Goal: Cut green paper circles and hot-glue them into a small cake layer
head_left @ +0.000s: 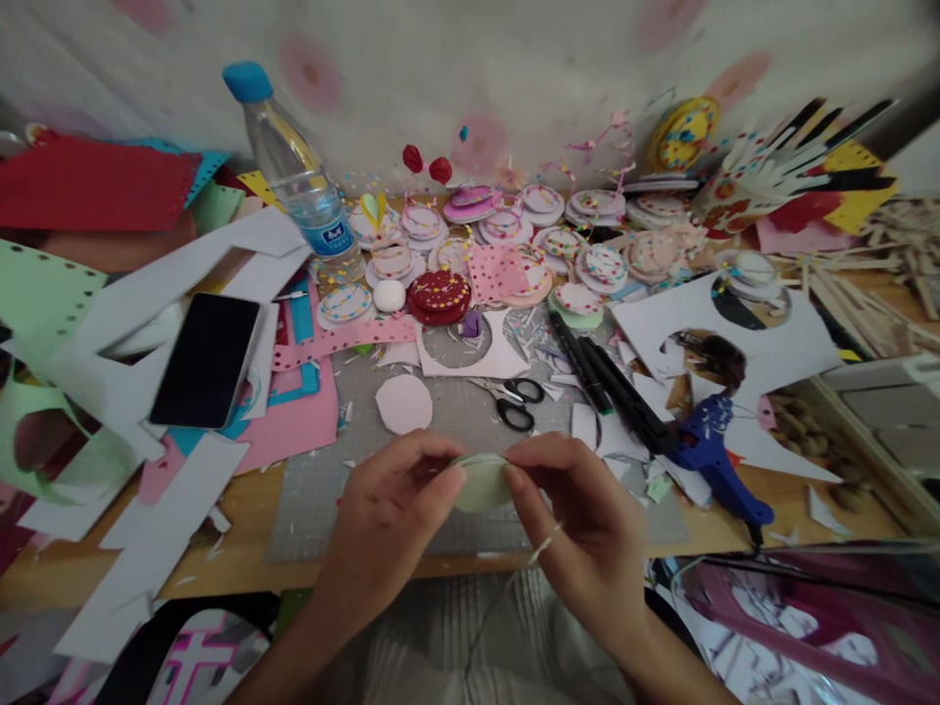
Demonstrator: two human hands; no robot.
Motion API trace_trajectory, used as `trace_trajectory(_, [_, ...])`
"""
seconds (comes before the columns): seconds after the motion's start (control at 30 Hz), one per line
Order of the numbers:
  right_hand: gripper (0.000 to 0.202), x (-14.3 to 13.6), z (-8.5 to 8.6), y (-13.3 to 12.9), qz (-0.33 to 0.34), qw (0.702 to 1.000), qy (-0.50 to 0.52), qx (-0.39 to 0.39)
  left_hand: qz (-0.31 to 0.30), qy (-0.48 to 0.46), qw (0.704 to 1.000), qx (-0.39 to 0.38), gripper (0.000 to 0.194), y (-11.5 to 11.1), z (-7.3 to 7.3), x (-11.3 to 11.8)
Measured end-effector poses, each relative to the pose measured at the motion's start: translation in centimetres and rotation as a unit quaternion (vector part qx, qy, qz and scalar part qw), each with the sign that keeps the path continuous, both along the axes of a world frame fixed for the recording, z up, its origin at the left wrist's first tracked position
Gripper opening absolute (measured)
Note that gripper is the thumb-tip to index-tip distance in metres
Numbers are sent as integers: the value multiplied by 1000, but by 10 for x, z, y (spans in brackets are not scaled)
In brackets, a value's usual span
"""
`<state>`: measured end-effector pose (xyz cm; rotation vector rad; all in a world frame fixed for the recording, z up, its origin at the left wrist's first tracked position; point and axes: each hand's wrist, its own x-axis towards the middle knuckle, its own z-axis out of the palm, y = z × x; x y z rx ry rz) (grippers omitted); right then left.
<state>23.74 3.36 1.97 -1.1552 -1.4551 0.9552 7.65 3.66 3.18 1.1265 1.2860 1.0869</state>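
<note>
Between my two hands is a pale green paper disc (pixel 483 490), held up just above the front of the grey cutting mat (pixel 308 509). My left hand (pixel 400 519) pinches its left edge between thumb and fingers. The right edge is pinched by my right hand (pixel 577 529). A thin pale cord (pixel 547 544) runs by the right thumb and hangs toward my lap; whether it joins the disc I cannot tell. Just beyond my hands lie a white paper disc (pixel 404 404) with a rough edge and black-handled scissors (pixel 516 401).
Decorated paper discs (pixel 439 296) crowd the back. A water bottle (pixel 301 186) stands left of them, behind a phone (pixel 207 360). To the right are a blue glue gun (pixel 724 460), black pens (pixel 580 362), a cup of pens (pixel 734 191) and wooden sticks (pixel 844 294). Paper scraps lie around.
</note>
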Motion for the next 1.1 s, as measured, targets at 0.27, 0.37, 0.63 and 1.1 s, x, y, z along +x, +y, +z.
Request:
trace_trajectory(0.27, [12,-4,-17,11,4,986,81,-146,34,59,998,-5,22,-7,-22,-50])
trace_trajectory(0.37, [16,-2,-32,11,1,981,101,-166,170,284,941,75,25,14,-26,-102])
trace_trajectory(0.63, [14,16,-47,2,15,984,65,-163,176,703,689,21,67,98,-22,-212])
trace_trajectory(1.1, [22,28,-52,-5,-15,975,75,-208,131,733,666,-42,84,107,-19,-198])
